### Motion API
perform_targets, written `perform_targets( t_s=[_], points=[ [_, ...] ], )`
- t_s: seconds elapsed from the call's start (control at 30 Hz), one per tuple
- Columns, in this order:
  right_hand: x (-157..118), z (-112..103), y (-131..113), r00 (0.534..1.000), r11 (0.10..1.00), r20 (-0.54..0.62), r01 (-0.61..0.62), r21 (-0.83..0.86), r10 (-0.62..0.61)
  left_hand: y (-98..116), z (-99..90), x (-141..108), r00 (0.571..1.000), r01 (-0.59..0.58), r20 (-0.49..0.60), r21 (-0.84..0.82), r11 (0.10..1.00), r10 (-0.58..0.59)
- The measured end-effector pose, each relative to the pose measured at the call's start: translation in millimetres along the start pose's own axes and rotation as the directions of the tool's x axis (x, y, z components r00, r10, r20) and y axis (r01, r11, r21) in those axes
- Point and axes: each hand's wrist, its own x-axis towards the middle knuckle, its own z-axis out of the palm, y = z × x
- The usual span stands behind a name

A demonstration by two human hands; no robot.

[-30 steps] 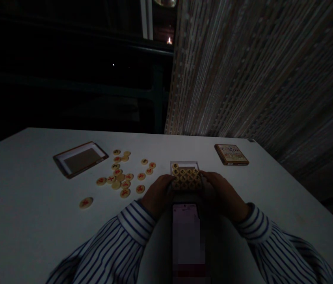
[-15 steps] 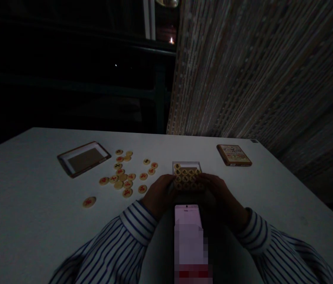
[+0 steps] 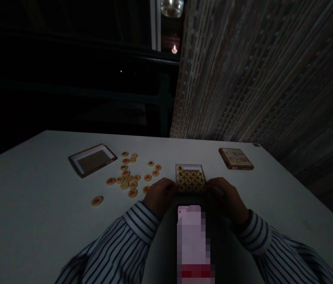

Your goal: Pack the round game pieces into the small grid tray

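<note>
Box: the box (image 3: 192,167) is sitting right between the hands at the near part of the counter (image 3: 261,205); shadow is hiding its underside.
Black pieces: the black pieces (image 3: 188,181) are lying face up in rows, one alone in the far left corner, with box floor showing to its right.
Left hand: the left hand (image 3: 160,196) is bringing its fingertips against the near left corner; how firmly they are pinching, I cannot tell.
Right hand: the right hand (image 3: 227,197) is curling at the right side, well apart from the left; whether it is gripping, I cannot tell.
Good squaring: the step is apparently steadying the box, so equal, light pressure from both sides is serving best; hard squeezing is risking bowed walls and popped pieces.
Level: any tilting is likely sending the corner piece sliding, its right side lacking a neighbour.
Left elbow room: loose pieces (image 3: 126,173) are spreading beyond the left hand, and a lone piece (image 3: 97,201) is lying nearer the sleeve (image 3: 116,236), so wide sweeps are inviting knocks.
</note>
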Motion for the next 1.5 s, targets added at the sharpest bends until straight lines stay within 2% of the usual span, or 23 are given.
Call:
perform_targets(
  t_s=[0.23,0.33,0.47,0.63,0.87,0.97,1.07,1.3,1.37,1.5],
  points=[
    [2,-2,4,0.994,0.996,-0.073,-0.085,0.019,0.086,-3,-2.8,0,0.999,0.035,-0.024,-0.065,0.997,-0.037],
    [2,-3,8,0.983,0.989,-0.106,-0.143,0.044,0.147,0,-6.7,-2,0.999,0.042,0.0,-0.078,0.996,-0.043],
    [6,-7,9,0.969,0.979,-0.147,-0.193,0.059,0.2,6,-19.7,-8,0.998,-0.008,0.068,-0.052,0.999,0.012],
    [26,-15,-4,0.987,0.989,-0.066,-0.149,0.023,0.15,-1,-43.5,-13,0.998,-0.03,0.055,0.017,0.999,0.029],
    [79,-9,-25,0.999,0.999,0.044,-0.031,0.015,0.03,-33,-84.7,2,0.996,0.087,-0.036,0.169,0.982,-0.082],
    [104,-2,-31,0.994,1.0,0.11,0.011,0.006,-0.012,-43,-97.9,12,0.992,0.129,-0.041,0.236,0.963,-0.123],
    [129,10,-37,0.982,0.998,0.185,0.046,-0.045,-0.037,-52,-101.4,23,0.982,0.185,-0.03,0.28,0.942,-0.185],
    [164,60,-59,0.893,0.952,0.448,0.177,-0.248,-0.05,-68,-84.2,44,0.974,0.2,0.05,0.257,0.945,-0.22],
    [168,73,-67,0.875,0.921,0.484,0.212,-0.325,-0.03,-70,-80.4,48,0.972,0.207,0.059,0.256,0.944,-0.229],
    [174,93,-80,0.851,0.907,0.525,0.221,-0.358,0.001,-71,-76.7,51,0.961,0.255,0.045,0.243,0.936,-0.274]
  ],
)
